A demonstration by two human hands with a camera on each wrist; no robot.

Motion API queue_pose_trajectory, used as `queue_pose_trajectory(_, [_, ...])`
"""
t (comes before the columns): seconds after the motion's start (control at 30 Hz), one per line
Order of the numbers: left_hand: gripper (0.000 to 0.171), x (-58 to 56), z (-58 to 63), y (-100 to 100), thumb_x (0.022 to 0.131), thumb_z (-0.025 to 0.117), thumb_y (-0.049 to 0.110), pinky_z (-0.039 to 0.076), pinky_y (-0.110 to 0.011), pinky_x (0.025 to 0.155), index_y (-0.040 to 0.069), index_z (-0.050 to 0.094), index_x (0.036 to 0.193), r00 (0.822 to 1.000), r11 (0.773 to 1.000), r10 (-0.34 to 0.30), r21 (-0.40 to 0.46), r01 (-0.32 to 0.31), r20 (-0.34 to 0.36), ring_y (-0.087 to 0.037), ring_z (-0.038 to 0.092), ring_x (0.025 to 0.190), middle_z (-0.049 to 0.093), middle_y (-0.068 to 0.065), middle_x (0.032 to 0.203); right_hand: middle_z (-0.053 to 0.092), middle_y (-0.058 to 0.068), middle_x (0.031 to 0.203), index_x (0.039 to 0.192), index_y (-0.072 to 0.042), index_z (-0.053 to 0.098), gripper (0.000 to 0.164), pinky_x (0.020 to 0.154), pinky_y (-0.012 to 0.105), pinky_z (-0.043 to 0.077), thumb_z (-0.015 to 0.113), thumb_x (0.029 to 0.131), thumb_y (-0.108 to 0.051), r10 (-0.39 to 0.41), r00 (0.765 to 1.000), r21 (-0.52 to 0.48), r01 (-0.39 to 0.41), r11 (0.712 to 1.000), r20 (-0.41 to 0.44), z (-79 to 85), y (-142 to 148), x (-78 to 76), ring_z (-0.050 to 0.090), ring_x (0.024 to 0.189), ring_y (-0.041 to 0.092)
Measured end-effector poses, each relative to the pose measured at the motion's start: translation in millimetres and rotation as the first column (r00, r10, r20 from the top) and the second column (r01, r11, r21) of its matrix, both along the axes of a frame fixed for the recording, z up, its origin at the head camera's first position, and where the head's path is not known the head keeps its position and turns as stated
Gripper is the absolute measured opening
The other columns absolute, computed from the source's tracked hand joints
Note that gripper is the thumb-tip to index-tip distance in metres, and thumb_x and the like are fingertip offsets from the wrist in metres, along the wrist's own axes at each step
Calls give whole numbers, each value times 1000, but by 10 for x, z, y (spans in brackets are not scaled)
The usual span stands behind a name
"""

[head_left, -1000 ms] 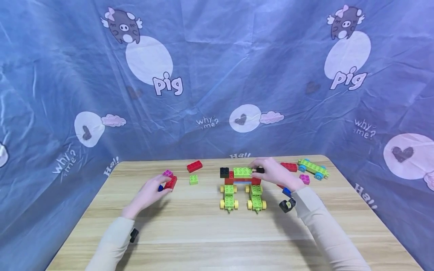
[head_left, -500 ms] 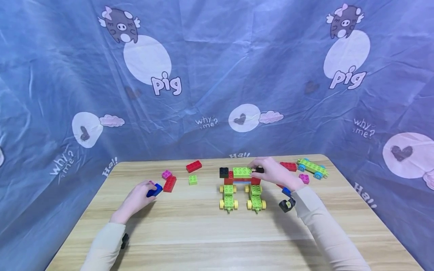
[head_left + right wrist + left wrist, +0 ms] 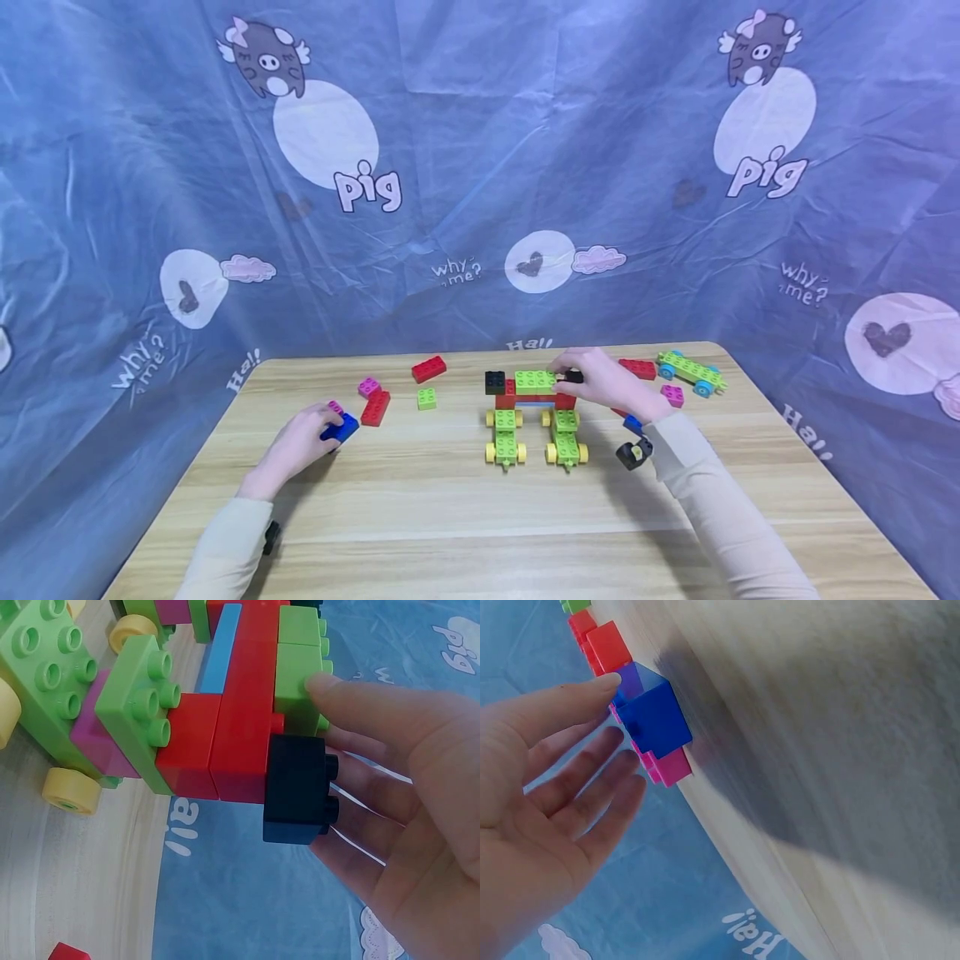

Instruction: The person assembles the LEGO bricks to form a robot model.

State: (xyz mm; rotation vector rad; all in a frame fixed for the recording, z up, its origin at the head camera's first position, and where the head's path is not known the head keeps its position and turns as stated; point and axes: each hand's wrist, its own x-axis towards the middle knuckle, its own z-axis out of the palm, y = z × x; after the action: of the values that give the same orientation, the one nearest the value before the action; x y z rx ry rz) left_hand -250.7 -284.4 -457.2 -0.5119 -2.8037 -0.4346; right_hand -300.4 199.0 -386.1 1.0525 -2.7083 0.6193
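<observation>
My left hand (image 3: 288,448) pinches a blue toy brick (image 3: 342,428) at the left of the table. In the left wrist view the thumb lies on that blue brick (image 3: 660,724), and a pink brick (image 3: 673,766) shows just behind it. My right hand (image 3: 606,382) grips the top right of a brick build. Light green wheeled bases (image 3: 506,448) with yellow wheels carry its red span, topped by light green bricks (image 3: 535,382) and a black brick (image 3: 495,382). The right wrist view shows the thumb against a green brick (image 3: 296,679), fingers behind, beside a black brick (image 3: 296,791).
Close to the left hand are a red brick (image 3: 376,408) and a pink brick (image 3: 369,386). Farther back lie another red brick (image 3: 429,368) and a small green brick (image 3: 427,398). At right sit a green car base (image 3: 692,372) with blue wheels, a pink brick (image 3: 672,395) and a blue brick (image 3: 633,425).
My left hand has drawn back left and toward me with the blue brick, away from the red and pink bricks. The right hand stays on the build.
</observation>
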Motion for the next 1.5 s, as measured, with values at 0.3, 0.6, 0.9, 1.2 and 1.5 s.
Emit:
queue_pose_trajectory(0.3, [37,64,-6,-71,67,82,22,54,-41,64,0,67,92,991,994,110,-36,-108,73,-25,62,75,65,-15,87,70,4,102,106,-11,68,26,79,38,57,70,83,-24,11,1000,12,-10,1000,-21,-4,3,5,66,91,19])
queue_pose_trajectory(0.6, [31,81,-7,-141,71,78,19,51,-36,63,3,67,96,975,994,111,-42,-104,193,-18,62,75,67,-10,85,70,3,101,105,-11,69,25,79,38,57,71,82,-23,5,1000,6,-4,1000,-25,-10,12,12,66,91,19])
queue_pose_trajectory(0.9, [25,92,1,-197,73,77,19,49,-35,63,4,68,91,963,994,110,-13,-110,248,-16,59,75,68,-6,84,70,5,102,106,-11,68,26,79,41,56,69,84,-24,20,1000,14,-20,1000,-14,3,5,8,66,91,20])
queue_pose_trajectory(1.2, [25,88,15,-218,76,74,12,53,-44,74,3,68,98,971,998,41,44,-53,237,-24,64,84,70,-12,94,70,3,100,105,-12,69,26,79,35,57,71,83,-25,12,1000,12,-12,1000,-28,-2,11,1,66,89,17])
queue_pose_trajectory(1.5, [25,107,48,-232,77,72,12,54,-44,76,2,68,99,976,995,6,91,-27,220,-24,66,83,71,-12,93,70,4,101,107,-11,68,26,79,39,57,70,84,-24,26,999,-2,-26,1000,-20,-1,19,-2,66,91,19])
